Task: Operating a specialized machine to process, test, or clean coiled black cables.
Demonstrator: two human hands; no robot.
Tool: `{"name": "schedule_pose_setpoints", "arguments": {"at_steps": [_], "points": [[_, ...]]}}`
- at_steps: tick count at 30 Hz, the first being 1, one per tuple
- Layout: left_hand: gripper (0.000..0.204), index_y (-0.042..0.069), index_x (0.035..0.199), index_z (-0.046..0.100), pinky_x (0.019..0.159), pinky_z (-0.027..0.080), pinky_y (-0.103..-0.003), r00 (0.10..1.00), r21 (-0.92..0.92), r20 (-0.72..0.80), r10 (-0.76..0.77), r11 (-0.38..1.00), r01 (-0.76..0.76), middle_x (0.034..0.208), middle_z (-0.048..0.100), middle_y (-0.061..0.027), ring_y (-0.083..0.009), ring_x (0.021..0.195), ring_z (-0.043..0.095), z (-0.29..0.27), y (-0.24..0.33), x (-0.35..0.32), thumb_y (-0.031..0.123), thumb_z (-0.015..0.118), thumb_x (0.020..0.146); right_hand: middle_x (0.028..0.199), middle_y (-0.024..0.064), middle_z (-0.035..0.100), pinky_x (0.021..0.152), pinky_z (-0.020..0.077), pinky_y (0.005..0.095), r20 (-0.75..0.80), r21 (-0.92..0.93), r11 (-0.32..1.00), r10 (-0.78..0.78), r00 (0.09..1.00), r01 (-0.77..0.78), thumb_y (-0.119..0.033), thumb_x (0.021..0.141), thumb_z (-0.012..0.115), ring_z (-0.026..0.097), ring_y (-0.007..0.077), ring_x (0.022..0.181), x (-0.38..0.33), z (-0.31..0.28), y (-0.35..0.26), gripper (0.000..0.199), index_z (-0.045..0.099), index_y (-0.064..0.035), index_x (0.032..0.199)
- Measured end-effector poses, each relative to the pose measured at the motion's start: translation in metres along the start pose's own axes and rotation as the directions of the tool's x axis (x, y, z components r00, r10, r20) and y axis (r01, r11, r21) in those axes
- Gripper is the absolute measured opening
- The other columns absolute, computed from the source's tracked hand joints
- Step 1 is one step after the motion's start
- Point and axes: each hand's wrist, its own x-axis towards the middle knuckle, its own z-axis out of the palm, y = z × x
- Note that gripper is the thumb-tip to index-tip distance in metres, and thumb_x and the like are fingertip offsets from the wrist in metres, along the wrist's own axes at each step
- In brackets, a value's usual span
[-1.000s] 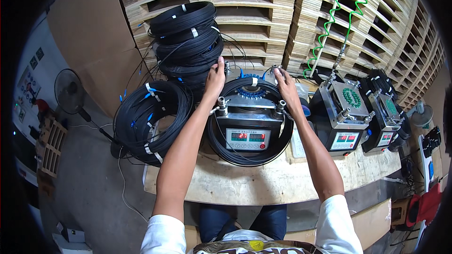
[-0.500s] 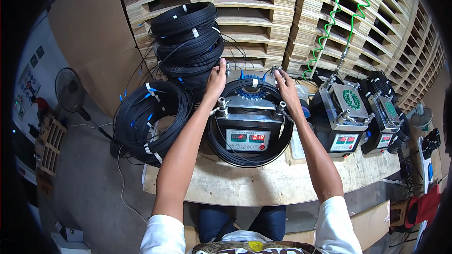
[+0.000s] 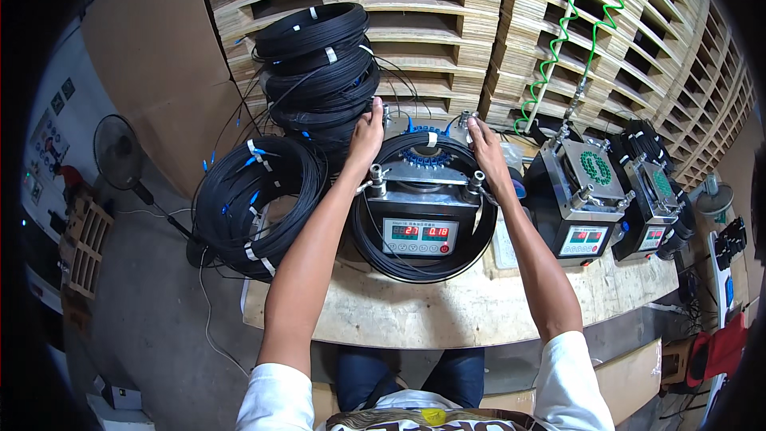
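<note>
A black box-shaped polishing machine (image 3: 421, 211) with a lit red display stands in front of me on the wooden table. A coil of black cable (image 3: 423, 275) rings it, its upper part lying over the machine's top. Blue connectors sit in a round plate (image 3: 425, 158) there. At the back left corner my left hand (image 3: 367, 137) is closed at a metal clamp knob (image 3: 386, 117), thumb uppermost. My right hand (image 3: 486, 148) grips at the back right knob (image 3: 466, 119). Fingers of both hands are partly hidden. Two front knobs (image 3: 377, 175) stand untouched between my forearms.
Coiled black cables (image 3: 259, 207) with blue ends lie at left, and a taller coil stack (image 3: 315, 72) rises behind. Two similar machines (image 3: 578, 199) (image 3: 653, 206) stand at right. Wooden pallets (image 3: 415, 24) line the back; a fan (image 3: 118, 152) stands left.
The left number on the machine's display has changed. My right hand has shifted very slightly; my left hand stays in place.
</note>
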Motion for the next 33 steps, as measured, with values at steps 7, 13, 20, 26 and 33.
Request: {"name": "schedule_pose_setpoints", "arguments": {"at_steps": [7,13,20,26,33], "points": [[0.098,0.000,0.138,0.051,0.113,0.033,-0.044,1.000,-0.001,-0.007,-0.008,1.000,0.008,0.140,0.051,-0.0292,-0.0415,0.135,0.045,0.004,-0.004,0.005,0.082,0.028,0.090,0.084,0.0068,0.053,0.072,0.0427,0.0299,-0.030,-0.023,0.999,-0.038,0.999,0.037,-0.056,0.100,0.050,0.049,0.0158,0.077,0.005,0.003,0.011,0.069,0.053,0.0054,0.133],[0.096,-0.001,0.137,0.053,0.111,0.035,-0.043,0.998,-0.039,0.023,0.056,0.998,-0.056,0.138,0.053,-0.0289,-0.0399,0.133,0.048,0.002,-0.003,0.004,0.080,0.032,0.091,0.090,0.0094,0.057,0.072,0.0433,0.0301,-0.035,-0.027,0.999,0.021,0.999,-0.022,-0.056,0.100,0.051,0.050,0.0166,0.077,0.002,0.002,0.005,0.071,0.053,0.0055,0.134],[0.096,-0.001,0.136,0.053,0.111,0.035,-0.043,0.998,-0.027,0.028,0.053,0.998,-0.053,0.137,0.054,-0.0284,-0.0402,0.133,0.047,0.005,0.008,-0.008,0.080,0.031,0.091,0.101,0.0107,0.061,0.078,0.0457,0.0293,-0.030,-0.024,0.999,0.035,0.999,-0.035,-0.056,0.099,0.051,0.053,0.0176,0.081,-0.001,-0.004,0.002,0.071,0.050,0.0024,0.139],[0.097,-0.001,0.139,0.051,0.112,0.034,-0.044,1.000,-0.050,0.004,0.029,0.998,-0.028,0.140,0.052,-0.0281,-0.0402,0.134,0.046,0.004,0.002,-0.003,0.081,0.032,0.091,0.099,0.0091,0.060,0.080,0.0462,0.0300,0.003,-0.001,1.000,-0.003,1.000,0.003,-0.056,0.099,0.052,0.053,0.0169,0.084,-0.003,-0.003,-0.005,0.072,0.045,-0.0007,0.145],[0.098,-0.004,0.138,0.050,0.112,0.035,-0.042,0.995,-0.075,-0.041,0.095,0.992,-0.098,0.139,0.052,-0.0284,-0.0396,0.134,0.047,0.006,-0.013,0.011,0.080,0.035,0.090,0.100,0.0104,0.060,0.081,0.0472,0.0303,0.004,0.008,0.999,0.053,0.999,-0.053,-0.056,0.099,0.053,0.054,0.0176,0.086,0.000,0.001,-0.001,0.073,0.046,-0.0004,0.144]]}}
